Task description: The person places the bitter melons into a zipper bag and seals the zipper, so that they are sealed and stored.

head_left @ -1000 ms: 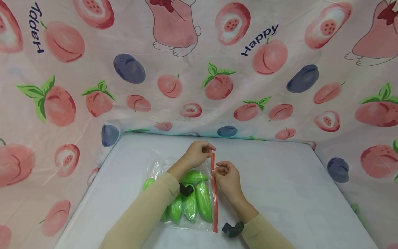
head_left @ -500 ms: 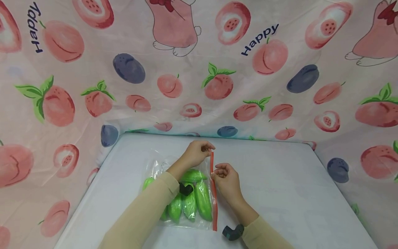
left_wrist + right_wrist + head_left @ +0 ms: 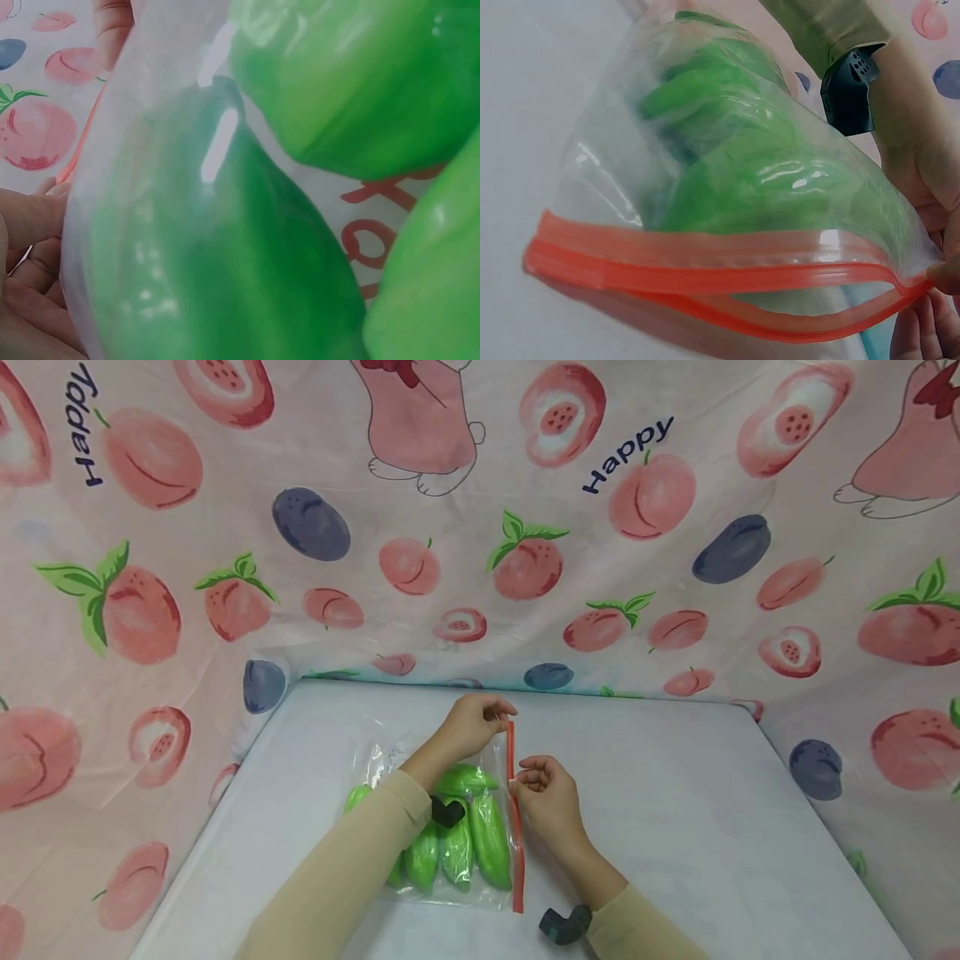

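A clear zip bag with a red zip strip lies across the table, holding several plump, ridged green vegetables. My left hand reaches over the bag and pinches the far end of the strip. Partway along that strip, my right hand pinches it between thumb and finger, with a small pale piece at the fingertips. In the right wrist view, the two red bands stand apart along much of the mouth and meet near the right edge. Red lettering shows between the green vegetables in the left wrist view.
The white tabletop surrounds the bag. A fruit-printed cloth rises behind and at both sides. Each wrist carries a black camera, one over the bag and the other near the front.
My left hand and the far end of the zip strip have moved slightly up and away. The right hand has shifted slightly down along the strip towards its near end.
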`<state>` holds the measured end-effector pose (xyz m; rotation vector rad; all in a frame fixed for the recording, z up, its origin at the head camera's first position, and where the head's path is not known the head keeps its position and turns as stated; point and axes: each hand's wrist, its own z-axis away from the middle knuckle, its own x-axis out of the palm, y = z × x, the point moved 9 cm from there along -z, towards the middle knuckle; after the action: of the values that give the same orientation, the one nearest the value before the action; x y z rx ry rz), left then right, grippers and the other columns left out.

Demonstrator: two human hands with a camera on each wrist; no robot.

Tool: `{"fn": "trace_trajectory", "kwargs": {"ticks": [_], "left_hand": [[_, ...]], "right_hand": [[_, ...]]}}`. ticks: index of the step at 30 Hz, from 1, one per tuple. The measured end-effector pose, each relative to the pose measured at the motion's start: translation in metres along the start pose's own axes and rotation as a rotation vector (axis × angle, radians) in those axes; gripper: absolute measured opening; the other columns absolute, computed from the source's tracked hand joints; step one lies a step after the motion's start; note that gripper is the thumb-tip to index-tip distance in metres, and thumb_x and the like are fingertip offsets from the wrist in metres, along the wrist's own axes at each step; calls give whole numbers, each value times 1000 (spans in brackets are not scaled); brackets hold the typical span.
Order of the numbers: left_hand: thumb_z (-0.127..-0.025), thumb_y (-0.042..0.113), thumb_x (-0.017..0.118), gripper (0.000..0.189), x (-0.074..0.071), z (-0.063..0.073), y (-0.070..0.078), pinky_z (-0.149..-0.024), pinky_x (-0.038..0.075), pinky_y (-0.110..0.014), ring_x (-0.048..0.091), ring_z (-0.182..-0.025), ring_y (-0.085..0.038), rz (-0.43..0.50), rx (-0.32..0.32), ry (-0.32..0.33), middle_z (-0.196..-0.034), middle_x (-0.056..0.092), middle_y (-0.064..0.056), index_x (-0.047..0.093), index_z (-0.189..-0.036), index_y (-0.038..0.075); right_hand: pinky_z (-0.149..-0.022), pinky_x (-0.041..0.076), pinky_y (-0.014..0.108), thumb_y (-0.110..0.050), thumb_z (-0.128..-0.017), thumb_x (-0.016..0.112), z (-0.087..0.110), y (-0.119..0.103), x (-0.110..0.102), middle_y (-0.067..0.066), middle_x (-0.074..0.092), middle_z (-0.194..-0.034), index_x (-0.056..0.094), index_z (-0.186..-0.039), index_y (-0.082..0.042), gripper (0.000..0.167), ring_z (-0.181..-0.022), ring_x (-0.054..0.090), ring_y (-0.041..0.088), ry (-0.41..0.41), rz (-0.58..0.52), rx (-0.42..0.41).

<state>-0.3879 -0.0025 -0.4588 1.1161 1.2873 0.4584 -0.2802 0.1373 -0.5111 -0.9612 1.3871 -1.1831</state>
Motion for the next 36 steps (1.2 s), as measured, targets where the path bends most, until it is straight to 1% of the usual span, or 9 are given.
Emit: {"fn": "trace_trajectory", "kwargs": {"ticks": [6, 15, 25, 36], "left_hand": [[-103, 9, 72, 18, 0, -1, 0, -80, 57, -31, 65, -93, -16, 6, -6, 0, -101, 72, -2, 79, -117, 17], [-103, 11, 71, 17, -2, -1, 1, -82, 58, -31, 66, -95, -16, 4, -11, 3, -103, 73, -1, 79, -118, 16], [-102, 10, 73, 17, -5, -1, 1, -82, 59, -32, 67, -95, -17, 29, -15, 15, -102, 73, -2, 79, -117, 16], [-103, 11, 72, 17, -7, -1, 0, -84, 59, -33, 67, -97, -17, 19, -8, 13, -103, 73, -1, 79, -118, 16]], "right_hand": [[-67, 56, 18, 5, -92, 75, 2, 1, -1, 17, 73, -96, 66, -121, 2, 30, -80, 66, 17, -2, 27, -1], [-68, 57, 19, 3, -93, 76, 3, 5, -4, 16, 74, -97, 65, -124, 2, 33, -81, 67, 17, 3, 38, 23], [-66, 55, 19, 4, -92, 76, 8, 7, -4, 15, 74, -94, 65, -123, 4, 33, -79, 65, 15, -16, 46, 5], [-67, 55, 19, 2, -92, 77, 16, 8, -3, 15, 74, -94, 65, -123, 1, 32, -79, 65, 18, -25, 61, 8]]}}
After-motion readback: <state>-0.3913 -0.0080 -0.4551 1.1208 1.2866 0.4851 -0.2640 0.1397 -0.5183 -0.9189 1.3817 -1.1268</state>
